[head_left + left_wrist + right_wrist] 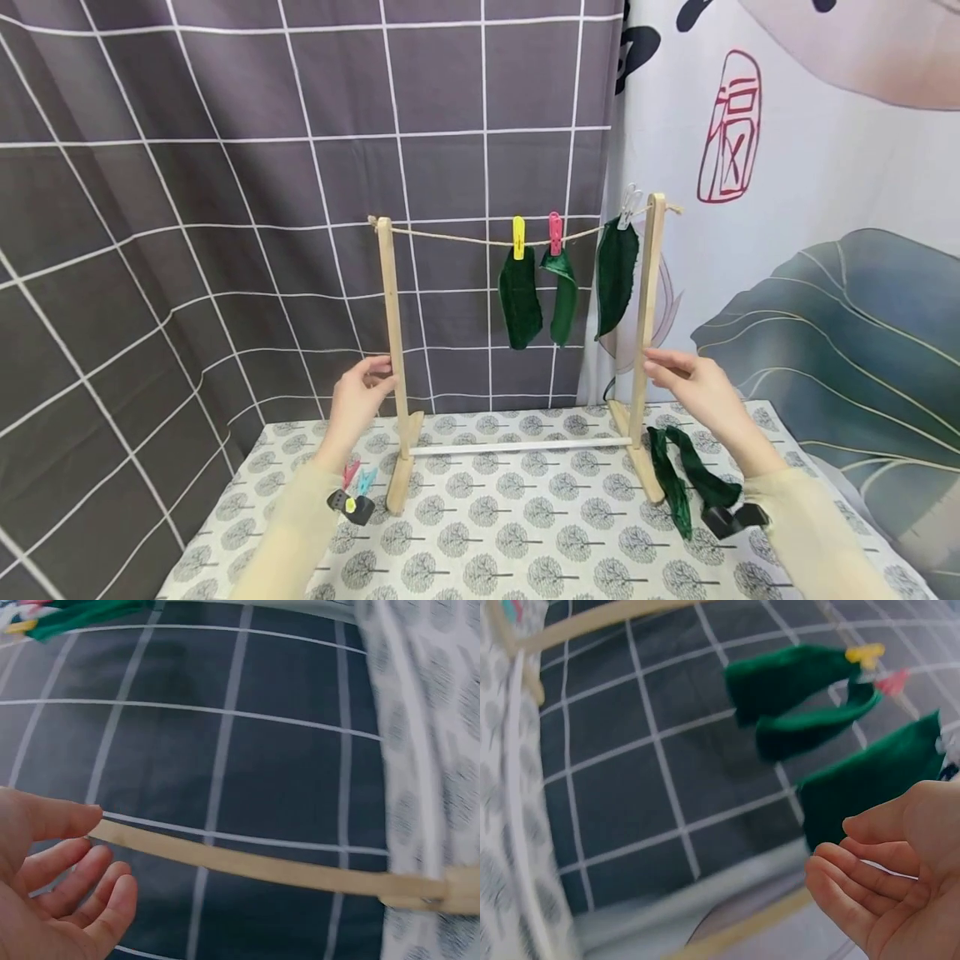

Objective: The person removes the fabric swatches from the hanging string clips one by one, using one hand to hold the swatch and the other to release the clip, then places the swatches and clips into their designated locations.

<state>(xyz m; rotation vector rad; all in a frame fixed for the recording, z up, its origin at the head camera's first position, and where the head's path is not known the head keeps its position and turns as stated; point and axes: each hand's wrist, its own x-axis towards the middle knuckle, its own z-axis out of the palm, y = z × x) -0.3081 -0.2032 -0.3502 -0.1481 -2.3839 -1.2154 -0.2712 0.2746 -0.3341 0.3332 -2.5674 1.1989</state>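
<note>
Your two hands are at the two upright posts of one pale wooden rack [517,447], which stands on a white tablecloth printed with grey trees [487,533]. Your left hand [356,400] pinches the left post [392,304] between thumb and fingers, its other fingers loosely bent. Your right hand [693,383] has its fingertips at the right post [648,279]; you cannot tell from these views whether they grip it or merely touch it.

One thin beige cord [457,238] runs between the post tops, sagging slightly. Three dark green velvety cloth pieces hang from it, each under one plastic clothespin: the first cloth [521,304] under a yellow pin [518,237], the second, curled cloth [564,308] under a pinkish-red pin [555,233], and the third cloth [617,279] under a clear pin [628,208], close to the right post.

On the table, just beside your left wrist, lie two more clothespins, one pink [350,474] and one turquoise [367,482]. Near your right wrist lies more green cloth [701,471]; whether one folded piece or two strips, you cannot tell. Behind the rack hangs a grey curtain with white grid lines [225,187].
</note>
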